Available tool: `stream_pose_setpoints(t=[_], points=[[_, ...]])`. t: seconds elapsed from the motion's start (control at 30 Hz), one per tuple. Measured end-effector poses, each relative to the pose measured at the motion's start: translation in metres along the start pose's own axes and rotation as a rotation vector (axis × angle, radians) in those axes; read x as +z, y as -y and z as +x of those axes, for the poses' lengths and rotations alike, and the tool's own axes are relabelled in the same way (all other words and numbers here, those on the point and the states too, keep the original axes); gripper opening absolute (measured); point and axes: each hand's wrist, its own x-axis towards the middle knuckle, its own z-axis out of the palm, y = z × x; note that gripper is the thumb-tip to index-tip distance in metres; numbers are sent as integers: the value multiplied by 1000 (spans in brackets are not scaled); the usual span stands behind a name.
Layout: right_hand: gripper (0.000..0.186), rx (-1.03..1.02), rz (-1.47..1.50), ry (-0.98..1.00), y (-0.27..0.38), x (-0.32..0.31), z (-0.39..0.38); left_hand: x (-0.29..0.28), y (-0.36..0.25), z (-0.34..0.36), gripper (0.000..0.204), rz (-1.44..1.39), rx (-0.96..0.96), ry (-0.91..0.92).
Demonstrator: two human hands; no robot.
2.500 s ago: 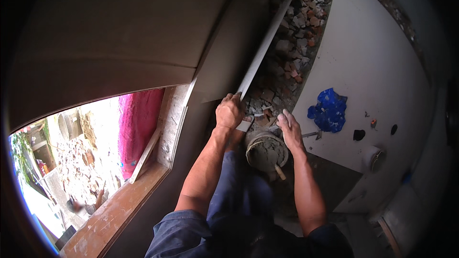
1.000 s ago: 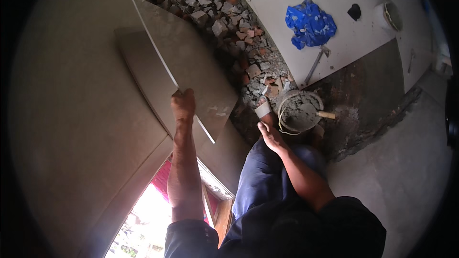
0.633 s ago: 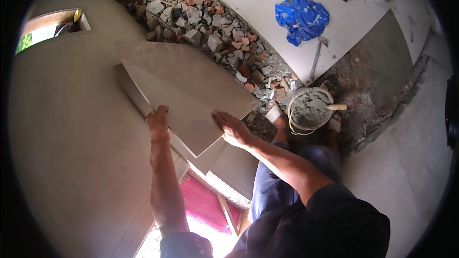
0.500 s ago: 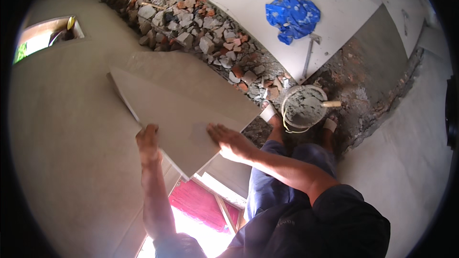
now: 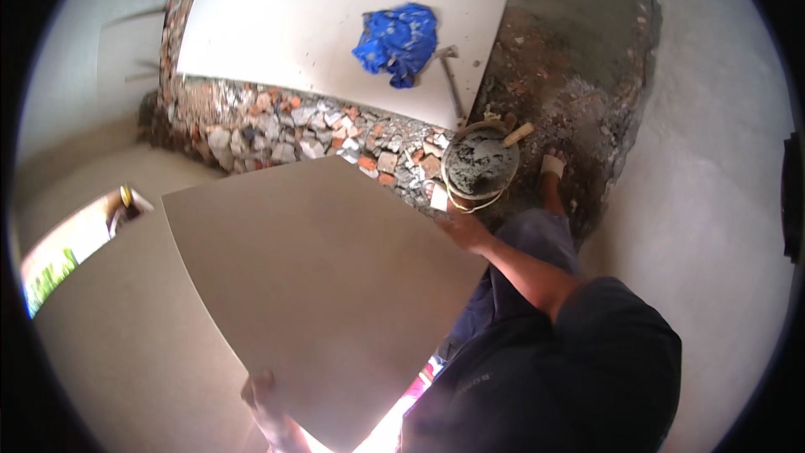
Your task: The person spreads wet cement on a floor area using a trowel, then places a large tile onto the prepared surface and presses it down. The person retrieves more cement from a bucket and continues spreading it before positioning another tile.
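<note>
A large beige tile (image 5: 323, 285) is held up at a tilt in front of my body, its broad face toward me. My left hand (image 5: 264, 398) grips its lower left edge, the fingers curled round it and partly blurred. At the tile's right edge is my right hand (image 5: 465, 231), closed on that side, with some of its fingers hidden. Just beyond my right hand stands a bucket (image 5: 453, 174) of wet grey mortar, a wooden-handled tool (image 5: 518, 135) resting in it.
Broken brick and rubble (image 5: 285, 130) line the edge of the laid white tiles (image 5: 268, 17). On those tiles lie a crumpled blue plastic sheet (image 5: 398, 40) and a hammer (image 5: 451, 84). Rough dirt floor (image 5: 562, 75) runs along the right wall (image 5: 704, 159). A small wall opening (image 5: 75, 239) is at left.
The tile has been raised and turned more face-on toward me. My right hand has moved from its face to its right edge; my left hand is lower in view. The view has turned.
</note>
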Motion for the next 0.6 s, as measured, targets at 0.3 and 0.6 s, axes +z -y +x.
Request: stream_pose_setpoints(t=[0.3, 0.6], points=[[73, 634, 741, -77, -87, 5, -68, 98, -74, -78, 11, 341, 167, 23], [70, 432, 681, -654, -187, -252, -123, 186, -93, -142, 33, 539, 454, -41]])
